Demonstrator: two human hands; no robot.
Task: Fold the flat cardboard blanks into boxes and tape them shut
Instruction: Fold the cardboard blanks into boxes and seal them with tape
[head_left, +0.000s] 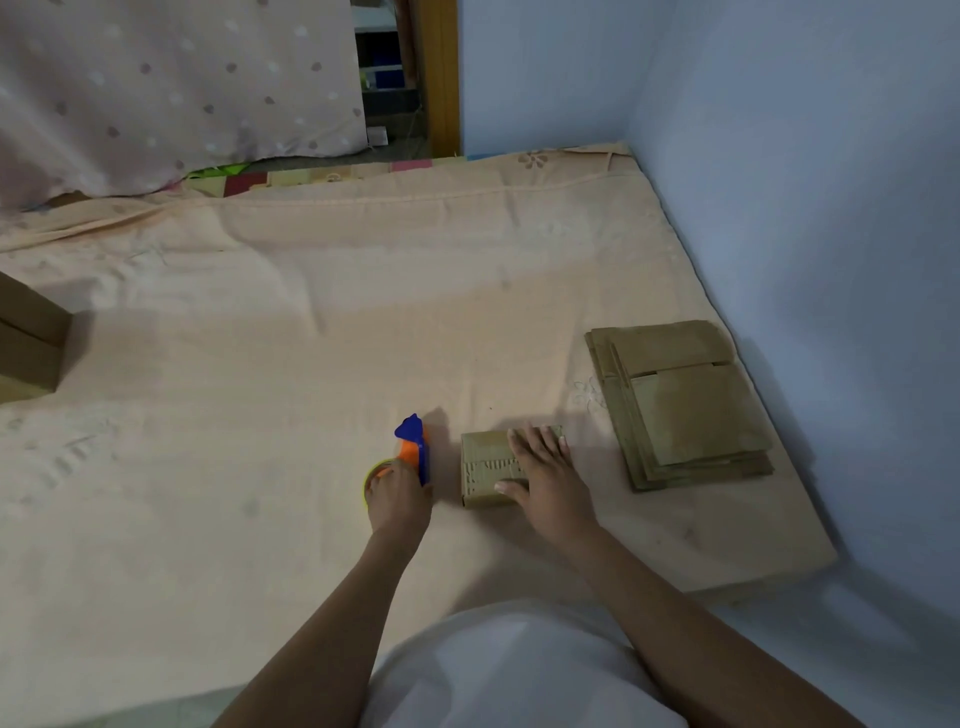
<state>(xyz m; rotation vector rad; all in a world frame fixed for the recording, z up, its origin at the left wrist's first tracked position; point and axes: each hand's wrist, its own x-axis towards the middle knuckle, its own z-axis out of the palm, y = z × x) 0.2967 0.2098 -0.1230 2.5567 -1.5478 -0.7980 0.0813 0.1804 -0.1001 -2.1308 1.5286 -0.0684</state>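
A: Where's the folded cardboard box (488, 470)?
B: On the peach bedsheet (311, 322), low and centre. The right hand (545, 475) lies flat on it, fingers straight, thumb along its near edge.
A: And the left hand (397, 501)?
B: At the box's nine o'clock, curled round a blue-and-orange tape dispenser (410, 449) standing on the sheet.
A: The blanks?
B: A stack of flat cardboard blanks (680, 405) at the box's two o'clock, near the blue wall (805, 182).
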